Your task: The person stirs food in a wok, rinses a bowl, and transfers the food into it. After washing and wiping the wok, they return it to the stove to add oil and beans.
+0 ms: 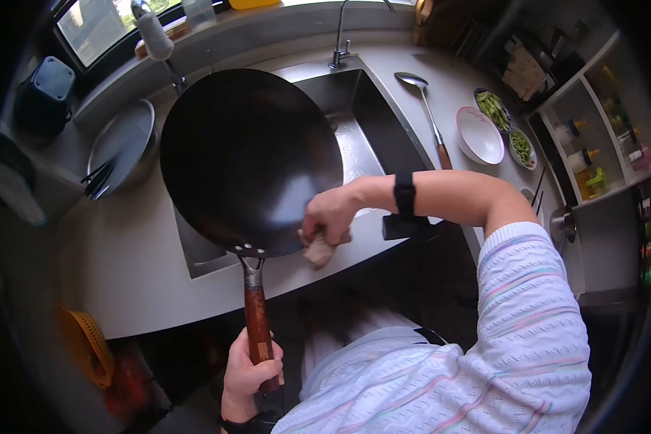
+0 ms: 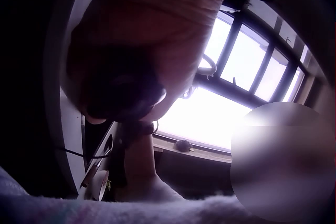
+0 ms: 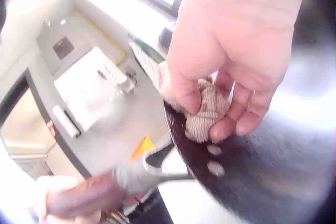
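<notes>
A large dark wok (image 1: 246,159) is held tilted over the sink (image 1: 380,130), its inside facing up toward me. My left hand (image 1: 249,369) grips the end of its brown wooden handle (image 1: 257,318). With thumb and fingers, my right hand (image 1: 333,215) pinches a bunched beige cloth (image 1: 318,253) at the wok's near right rim. In the right wrist view the cloth (image 3: 202,111) folds over the rim close to the rivets, and the fingertips lie against the inner wall. The left wrist view is dark, with the left hand (image 2: 152,29) filling its upper part.
Behind the sink stands a thin faucet (image 1: 340,47). On the right counter are a ladle (image 1: 427,108), a white bowl (image 1: 479,136) and dishes of chopped greens (image 1: 492,110). A metal basin (image 1: 126,148) is at left; a yellow basket (image 1: 87,343) hangs below the counter.
</notes>
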Demonstrator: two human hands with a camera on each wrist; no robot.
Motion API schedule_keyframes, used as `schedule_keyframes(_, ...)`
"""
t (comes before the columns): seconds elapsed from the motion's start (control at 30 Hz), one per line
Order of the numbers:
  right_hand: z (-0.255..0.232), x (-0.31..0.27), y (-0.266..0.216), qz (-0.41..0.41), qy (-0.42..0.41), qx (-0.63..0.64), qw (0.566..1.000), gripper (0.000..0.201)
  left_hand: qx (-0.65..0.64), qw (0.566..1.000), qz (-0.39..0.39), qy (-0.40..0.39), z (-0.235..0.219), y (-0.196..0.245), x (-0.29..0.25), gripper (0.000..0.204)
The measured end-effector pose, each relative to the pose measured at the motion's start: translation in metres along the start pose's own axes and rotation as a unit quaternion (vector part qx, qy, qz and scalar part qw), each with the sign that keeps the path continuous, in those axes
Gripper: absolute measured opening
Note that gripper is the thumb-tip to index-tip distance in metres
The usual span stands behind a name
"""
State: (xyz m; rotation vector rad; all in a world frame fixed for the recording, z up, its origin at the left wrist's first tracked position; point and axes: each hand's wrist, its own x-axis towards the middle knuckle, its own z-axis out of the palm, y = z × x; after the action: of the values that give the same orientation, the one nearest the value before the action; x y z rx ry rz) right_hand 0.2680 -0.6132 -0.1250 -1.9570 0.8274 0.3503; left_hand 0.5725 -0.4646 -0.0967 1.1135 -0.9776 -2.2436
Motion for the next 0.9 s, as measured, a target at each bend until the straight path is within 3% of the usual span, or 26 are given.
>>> schedule_keyframes(0.07, 0.009, -0.059, 0.021, 0.129, 0.007, -0.041, 0.991, 0.035, -0.002, 1.0, 0.01, 0.006, 0.001, 0.002, 0.0, 0.044)
schedule_keyframes(0.17, 0.027, -0.17, 0.028, 0.323, 0.172, 0.086, 0.927, 0.027, -0.005, 1.0, 0.027, -0.007, -0.003, 0.001, 0.002, 0.045)
schedule_keyframes(0.23, 0.058, -0.224, 0.046, 0.438, 0.208, -0.019, 0.874, 0.029, -0.029, 0.998, 0.039, -0.033, -0.004, 0.002, 0.005, 0.044)
schedule_keyframes(0.27, 0.077, -0.243, 0.057, 0.443, 0.21, -0.014, 0.871, 0.029, -0.035, 0.998, 0.041, -0.026, -0.002, 0.002, 0.006, 0.045)
schedule_keyframes(0.33, 0.115, -0.263, 0.078, 0.573, 0.288, -0.137, 0.755, 0.034, -0.044, 0.998, 0.046, -0.026, 0.004, 0.004, 0.01, 0.046)
schedule_keyframes(0.37, 0.125, -0.26, 0.087, 0.576, 0.292, -0.134, 0.752, 0.034, -0.052, 0.997, 0.051, -0.027, 0.007, 0.005, 0.012, 0.046)
schedule_keyframes(0.43, 0.129, -0.24, 0.091, 0.484, 0.485, -0.125, 0.718, 0.036, -0.056, 0.996, 0.054, -0.034, 0.011, 0.007, 0.016, 0.046)
schedule_keyframes(0.57, 0.101, -0.202, 0.099, 0.526, 0.461, -0.031, 0.714, 0.036, -0.098, 0.992, 0.049, -0.056, 0.02, 0.009, 0.018, 0.047)
schedule_keyframes(0.67, 0.102, -0.189, 0.126, 0.537, 0.521, 0.01, 0.664, 0.036, -0.122, 0.985, 0.065, -0.099, 0.015, 0.005, 0.022, 0.046)
schedule_keyframes(0.7, 0.1, -0.188, 0.127, 0.534, 0.521, 0.011, 0.666, 0.036, -0.13, 0.983, 0.064, -0.115, 0.012, 0.005, 0.023, 0.047)
schedule_keyframes(0.77, 0.097, -0.189, 0.127, 0.53, 0.612, 0.05, 0.585, 0.029, -0.133, 0.981, 0.064, -0.124, 0.007, 0.006, 0.025, 0.047)
schedule_keyframes(0.83, 0.103, -0.191, 0.105, 0.49, 0.657, 0.005, 0.573, 0.025, -0.129, 0.978, 0.056, -0.153, -0.002, 0.008, 0.028, 0.047)
schedule_keyframes(0.9, 0.117, -0.198, 0.065, 0.295, 0.668, 0.311, 0.609, 0.027, -0.114, 0.979, 0.038, -0.164, -0.009, 0.016, 0.029, 0.048)
